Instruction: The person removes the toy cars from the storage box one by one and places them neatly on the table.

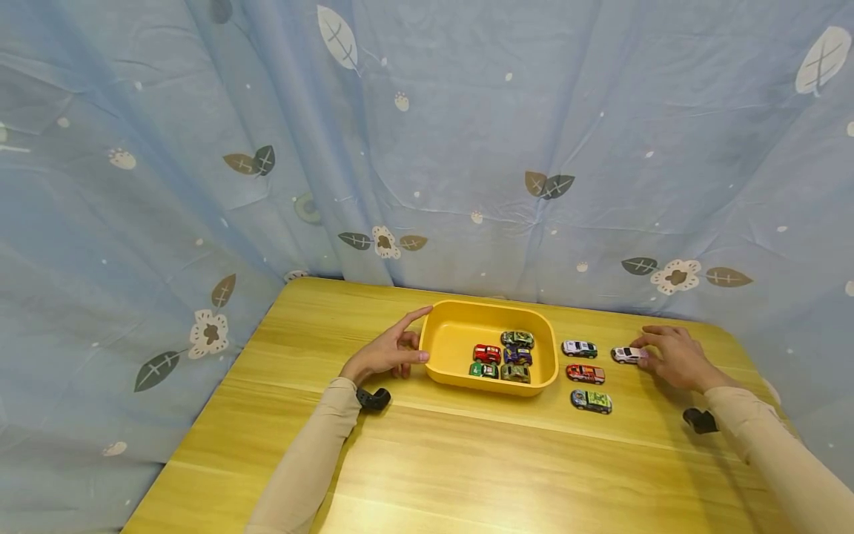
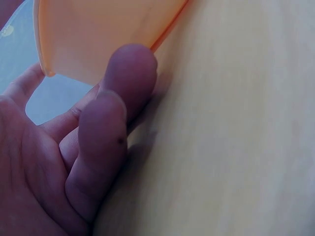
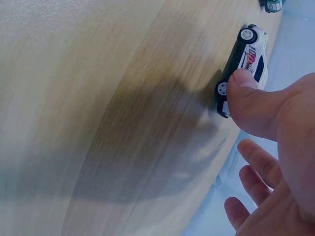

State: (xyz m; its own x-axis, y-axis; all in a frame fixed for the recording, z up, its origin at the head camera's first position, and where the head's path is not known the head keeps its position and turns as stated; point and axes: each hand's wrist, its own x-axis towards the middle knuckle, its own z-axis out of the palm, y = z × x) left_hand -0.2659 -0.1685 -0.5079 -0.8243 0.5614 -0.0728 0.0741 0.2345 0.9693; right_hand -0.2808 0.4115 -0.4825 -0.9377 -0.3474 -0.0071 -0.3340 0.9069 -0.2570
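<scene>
A pale blue fabric curtain (image 1: 454,111) hangs in soft folds behind and to the left of a yellowish wood-grain table (image 1: 467,437), printed with leaves (image 1: 338,37), white flowers (image 1: 208,334) and paw prints (image 1: 122,159). The table's back edge seems to meet the cloth. A pale sheen (image 1: 494,493) brightens the near tabletop.

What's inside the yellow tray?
Tray holds five: red car, purple car, bright green car, olive car and, farthest back, patterned car. Whatever's directly under them is covered; can't tell.
</scene>
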